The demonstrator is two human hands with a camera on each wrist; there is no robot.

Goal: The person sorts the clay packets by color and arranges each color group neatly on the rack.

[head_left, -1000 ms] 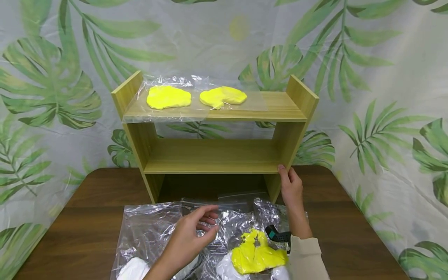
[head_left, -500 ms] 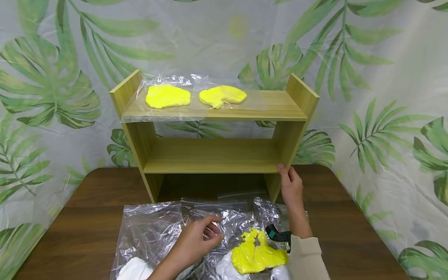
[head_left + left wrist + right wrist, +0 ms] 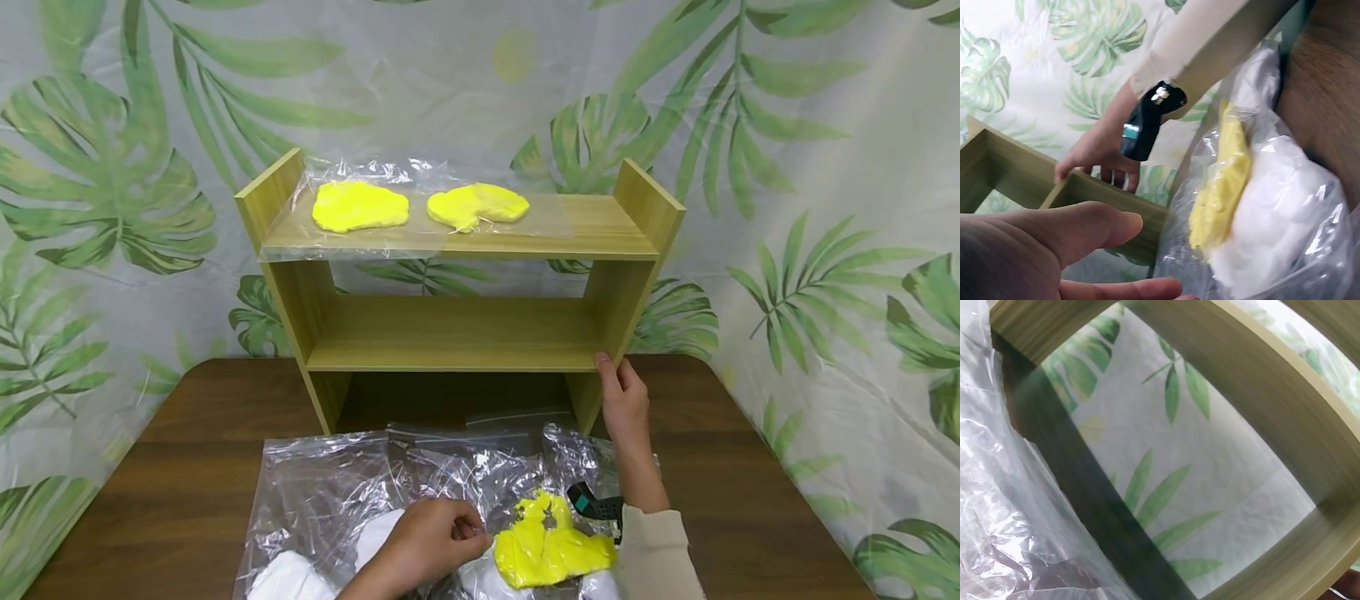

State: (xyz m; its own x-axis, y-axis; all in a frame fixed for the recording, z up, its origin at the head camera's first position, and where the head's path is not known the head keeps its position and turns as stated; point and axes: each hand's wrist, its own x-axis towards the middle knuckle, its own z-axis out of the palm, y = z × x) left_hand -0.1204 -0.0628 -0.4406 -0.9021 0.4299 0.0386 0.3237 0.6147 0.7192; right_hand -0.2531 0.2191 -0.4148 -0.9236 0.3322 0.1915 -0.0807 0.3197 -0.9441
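Note:
My right hand grips the right side panel of a light wooden shelf, its thumb at the front edge level with the middle board. In the left wrist view, the thumb and fingers straddle that panel. Lower down, my left hand hovers over clear plastic bags, fingers loosely bent, nothing held. Its fingertips are beside a flattened yellow clay-like piece. From the left wrist, the thumb and fingers look apart, and the yellow piece lies against a white lump in plastic.
Two flat yellow pieces, a left one and a right one, lie on clear plastic on the top board. White lumps are in the bags at front left. Everything stands on a dark wooden table. A leaf-patterned cloth hangs behind.
My left hand has moved down and to the right, toward the yellow piece on the bags, and a white lump behind it has come into view. The right hand has stayed on the shelf.

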